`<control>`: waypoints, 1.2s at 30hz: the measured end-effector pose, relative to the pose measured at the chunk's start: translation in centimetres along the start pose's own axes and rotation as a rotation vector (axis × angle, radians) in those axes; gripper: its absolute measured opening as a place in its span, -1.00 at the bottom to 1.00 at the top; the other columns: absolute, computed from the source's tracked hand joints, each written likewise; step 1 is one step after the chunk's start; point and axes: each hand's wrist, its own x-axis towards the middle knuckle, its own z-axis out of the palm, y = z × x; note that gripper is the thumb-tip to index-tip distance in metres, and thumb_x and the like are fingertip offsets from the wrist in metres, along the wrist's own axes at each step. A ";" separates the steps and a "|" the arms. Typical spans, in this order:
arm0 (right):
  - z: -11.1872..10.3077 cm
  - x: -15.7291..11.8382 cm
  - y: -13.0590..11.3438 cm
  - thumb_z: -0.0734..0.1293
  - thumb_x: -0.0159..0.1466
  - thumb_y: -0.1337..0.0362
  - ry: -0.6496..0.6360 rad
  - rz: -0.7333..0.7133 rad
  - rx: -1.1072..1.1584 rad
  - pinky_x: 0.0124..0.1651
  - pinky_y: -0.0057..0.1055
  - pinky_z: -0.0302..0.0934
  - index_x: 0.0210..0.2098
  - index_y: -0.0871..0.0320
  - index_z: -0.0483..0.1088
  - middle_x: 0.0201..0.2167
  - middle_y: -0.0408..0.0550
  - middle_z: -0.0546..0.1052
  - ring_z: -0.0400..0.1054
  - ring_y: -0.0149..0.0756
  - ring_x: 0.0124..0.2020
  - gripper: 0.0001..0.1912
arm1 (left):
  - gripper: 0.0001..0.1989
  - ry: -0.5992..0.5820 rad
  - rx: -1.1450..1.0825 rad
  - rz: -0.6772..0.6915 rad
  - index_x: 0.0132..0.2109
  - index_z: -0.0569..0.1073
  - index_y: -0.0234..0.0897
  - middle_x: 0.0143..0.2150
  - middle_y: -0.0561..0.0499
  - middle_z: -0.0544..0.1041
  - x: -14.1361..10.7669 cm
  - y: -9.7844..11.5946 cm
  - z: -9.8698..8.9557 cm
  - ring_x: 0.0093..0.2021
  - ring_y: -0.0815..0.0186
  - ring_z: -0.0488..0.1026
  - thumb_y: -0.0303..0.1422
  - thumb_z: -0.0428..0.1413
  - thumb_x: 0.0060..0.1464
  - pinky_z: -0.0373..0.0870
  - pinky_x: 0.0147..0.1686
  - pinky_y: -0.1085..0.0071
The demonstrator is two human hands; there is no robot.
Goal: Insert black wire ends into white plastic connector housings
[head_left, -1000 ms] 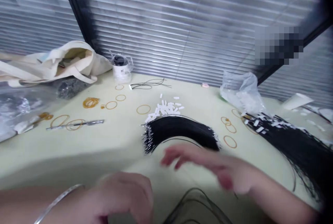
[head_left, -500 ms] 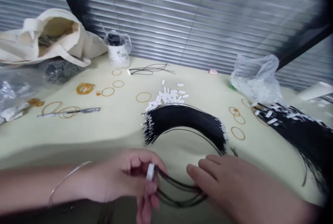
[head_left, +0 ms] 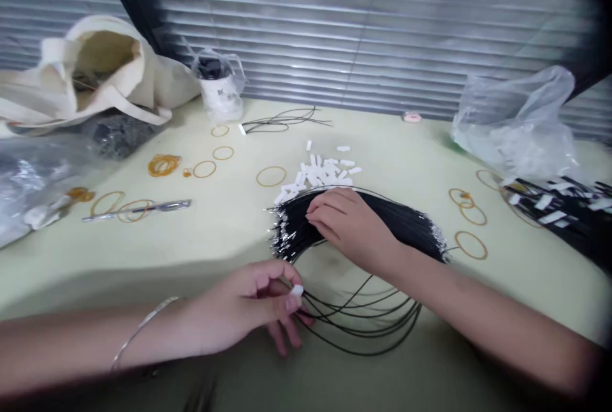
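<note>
My left hand (head_left: 268, 303) pinches a small white connector housing (head_left: 297, 290) between thumb and fingers. Several black wires (head_left: 368, 329) run out of it and loop to the right above the table's near edge. My right hand (head_left: 347, 224) reaches over the curved bundle of black wires (head_left: 406, 217), its fingertips closed together on wires near the bundle's left end. Whether one wire or more is between those fingertips is hidden. Bright metal terminals (head_left: 283, 240) tip the bundle's ends. Just behind it lies a loose pile of white connector housings (head_left: 322, 173).
Rubber bands (head_left: 271, 176) and a pen (head_left: 165, 206) lie about the table. A finished-looking wire harness (head_left: 282, 122) rests at the back. Around the edges are a cloth bag (head_left: 162, 83), a wrapped cup (head_left: 220, 96), a plastic bag (head_left: 516, 125) and more connector-tipped wires (head_left: 568, 220).
My right hand has let go of the wires hanging from the housing and moved up and left onto the bundle. Those wires now spread in wider loops. My left hand keeps the housing.
</note>
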 end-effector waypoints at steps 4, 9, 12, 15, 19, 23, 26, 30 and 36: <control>-2.0 -1.4 -1.1 0.20 0.27 0.35 0.152 -0.013 0.125 -0.06 -0.35 0.22 -0.30 0.22 0.40 -0.22 -0.03 0.48 0.32 -0.35 -0.15 -0.85 | -0.77 0.008 0.160 0.044 -0.18 0.38 -0.35 -0.30 -0.06 0.47 -0.3 0.5 -0.4 -0.33 0.35 0.45 -0.28 0.08 0.07 0.43 -0.34 0.41; -3.2 -1.7 -1.3 0.24 0.21 0.39 0.177 0.040 0.329 -0.11 -0.41 0.25 -0.32 0.18 0.36 -0.22 -0.06 0.46 0.32 -0.40 -0.16 -0.93 | -0.81 0.108 0.460 0.139 -0.24 0.52 -0.29 -0.36 0.00 0.47 -0.6 0.9 -0.7 -0.42 0.44 0.37 -0.30 0.14 0.01 0.34 -0.41 0.55; -3.3 -1.5 -1.0 0.25 0.22 0.37 0.143 0.071 0.402 -0.12 -0.46 0.24 -0.32 0.17 0.37 -0.24 -0.09 0.47 0.33 -0.43 -0.19 -0.94 | -0.83 0.088 0.245 0.029 -0.25 0.48 -0.30 -0.45 0.06 0.49 -0.5 1.0 -0.8 -0.45 0.46 0.41 -0.32 0.15 0.00 0.37 -0.38 0.54; -4.0 -1.6 -1.4 0.25 0.23 0.33 0.087 0.106 0.460 -0.20 -0.51 0.23 -0.31 0.16 0.36 -0.32 -0.14 0.47 0.34 -0.48 -0.28 -0.93 | -0.85 0.096 0.048 -0.004 -0.26 0.45 -0.33 -0.42 0.07 0.51 -0.1 1.0 -1.0 -0.43 0.45 0.46 -0.36 0.18 -0.01 0.40 -0.35 0.53; -4.9 -2.0 -3.1 0.25 0.18 0.39 -0.017 0.153 0.412 -0.38 -0.54 0.15 -0.39 0.14 0.36 -0.45 -0.20 0.43 0.27 -0.51 -0.44 -0.93 | -0.82 0.118 -0.136 -0.001 -0.24 0.42 -0.36 -0.39 0.03 0.50 0.3 0.9 -1.2 -0.37 0.39 0.48 -0.40 0.19 -0.01 0.44 -0.34 0.48; -4.5 -2.2 -4.3 0.24 0.11 0.42 -0.147 0.238 0.311 -0.46 -0.51 0.06 -0.53 0.16 0.34 -0.58 -0.21 0.38 0.20 -0.50 -0.54 -0.89 | -0.82 0.140 -0.170 0.026 -0.23 0.39 -0.35 -0.41 0.04 0.49 0.3 0.7 -1.1 -0.36 0.38 0.49 -0.40 0.19 -0.01 0.44 -0.36 0.49; -3.9 -2.2 -4.4 0.24 0.09 0.40 -0.174 0.296 0.296 -0.50 -0.51 0.03 -0.56 0.16 0.32 -0.61 -0.23 0.36 0.18 -0.52 -0.57 -0.88 | -0.82 0.149 -0.163 0.026 -0.23 0.38 -0.34 -0.43 0.06 0.48 0.3 0.7 -1.0 -0.36 0.38 0.49 -0.40 0.18 0.00 0.44 -0.37 0.48; -3.7 -2.3 -4.4 0.25 0.09 0.39 -0.160 0.312 0.304 -0.51 -0.52 0.02 -0.55 0.16 0.33 -0.60 -0.23 0.36 0.19 -0.52 -0.55 -0.89 | -0.83 0.133 -0.142 0.024 -0.24 0.36 -0.34 -0.44 0.06 0.49 0.2 0.8 -1.0 -0.39 0.40 0.48 -0.40 0.17 0.01 0.45 -0.38 0.49; -3.9 -2.6 -4.6 0.25 0.09 0.41 -0.101 0.261 0.285 -0.48 -0.53 0.03 -0.53 0.17 0.31 -0.59 -0.23 0.34 0.17 -0.54 -0.53 -0.91 | -0.84 0.125 -0.134 0.021 -0.23 0.36 -0.34 -0.44 0.05 0.50 0.3 0.8 -1.1 -0.39 0.41 0.48 -0.40 0.16 0.02 0.46 -0.38 0.49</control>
